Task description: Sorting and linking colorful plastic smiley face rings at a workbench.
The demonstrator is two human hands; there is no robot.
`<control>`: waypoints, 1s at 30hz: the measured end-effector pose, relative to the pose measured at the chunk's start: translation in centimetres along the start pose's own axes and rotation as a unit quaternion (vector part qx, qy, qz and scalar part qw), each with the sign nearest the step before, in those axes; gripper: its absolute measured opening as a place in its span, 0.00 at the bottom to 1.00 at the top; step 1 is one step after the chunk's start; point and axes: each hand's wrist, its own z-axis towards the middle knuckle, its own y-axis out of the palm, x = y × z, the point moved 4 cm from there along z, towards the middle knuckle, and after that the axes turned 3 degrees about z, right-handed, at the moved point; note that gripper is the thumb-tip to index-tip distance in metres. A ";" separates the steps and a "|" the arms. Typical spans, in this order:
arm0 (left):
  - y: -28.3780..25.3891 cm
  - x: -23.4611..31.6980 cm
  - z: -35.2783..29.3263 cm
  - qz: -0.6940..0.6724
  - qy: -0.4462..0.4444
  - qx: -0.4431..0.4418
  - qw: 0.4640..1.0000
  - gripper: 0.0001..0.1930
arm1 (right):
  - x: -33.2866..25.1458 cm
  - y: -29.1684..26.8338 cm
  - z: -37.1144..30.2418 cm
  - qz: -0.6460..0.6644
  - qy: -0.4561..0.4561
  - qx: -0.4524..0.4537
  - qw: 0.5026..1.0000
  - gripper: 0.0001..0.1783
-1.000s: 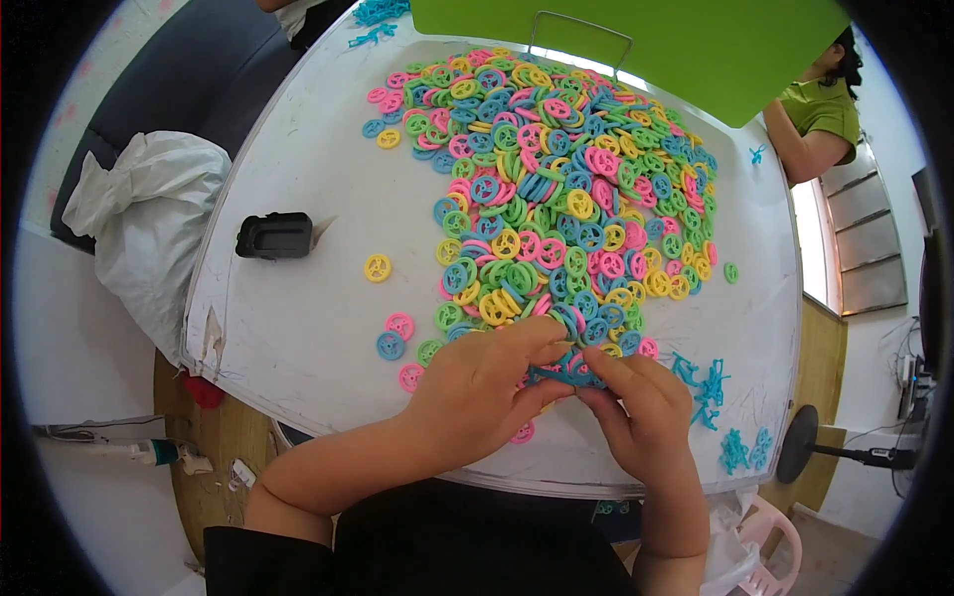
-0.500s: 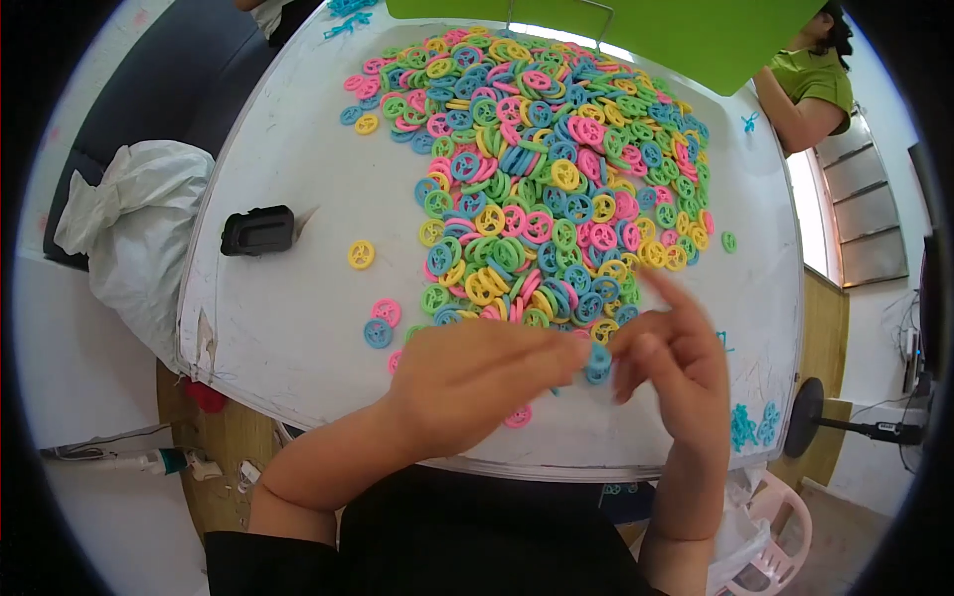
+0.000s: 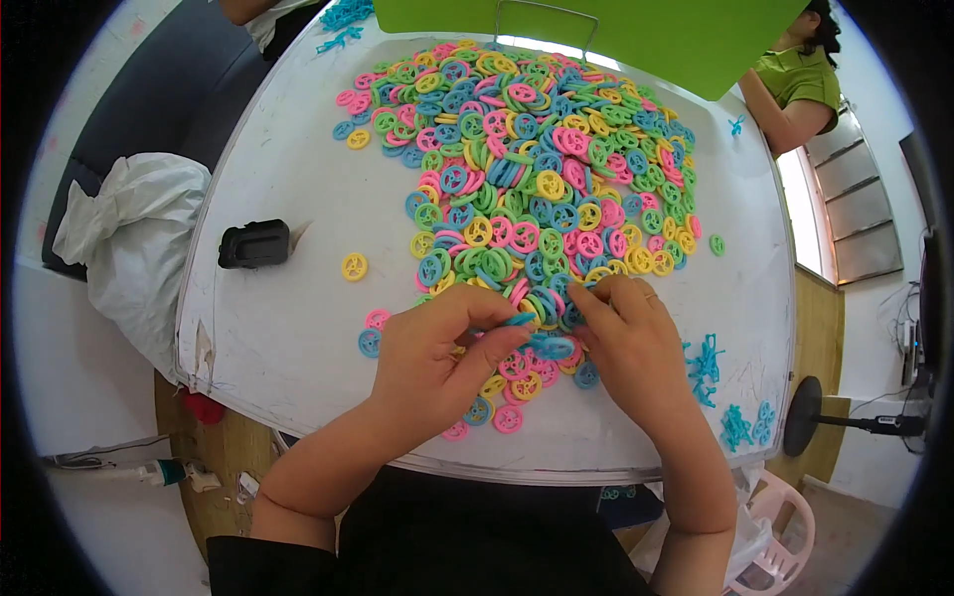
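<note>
Both hands, the left hand (image 3: 437, 348) and right hand (image 3: 631, 343), pinch one blue wheel piece (image 3: 550, 346) at the near edge of the heap of coloured wheels (image 3: 527, 169), which covers most of the white surface (image 3: 288, 318), so most sorting seems left.

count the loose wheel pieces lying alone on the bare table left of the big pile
3: a yellow wheel right of the black block, then a pink wheel and a blue wheel touching, beside the left hand. Others may hide under the hands.
</note>
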 end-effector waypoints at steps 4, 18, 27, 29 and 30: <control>-0.5 -0.1 0.2 -0.013 -0.057 0.011 0.998 0.09 | 0.5 0.4 -0.5 0.030 0.005 0.017 0.999 0.24; -0.1 0.0 0.0 0.004 -0.093 -0.032 0.995 0.09 | 5.9 -3.8 -2.7 0.159 0.237 0.015 0.958 0.12; 0.4 0.1 -0.1 0.027 -0.104 -0.055 0.993 0.09 | 3.7 -1.6 -1.9 0.049 0.105 -0.002 0.993 0.15; 0.4 0.0 -0.1 0.039 -0.101 -0.058 0.992 0.10 | 3.9 -1.4 -2.0 0.113 0.152 -0.036 0.981 0.14; 0.5 -0.1 -0.2 0.025 -0.086 -0.055 0.995 0.10 | 3.9 -1.7 -1.9 0.115 0.148 -0.037 0.982 0.14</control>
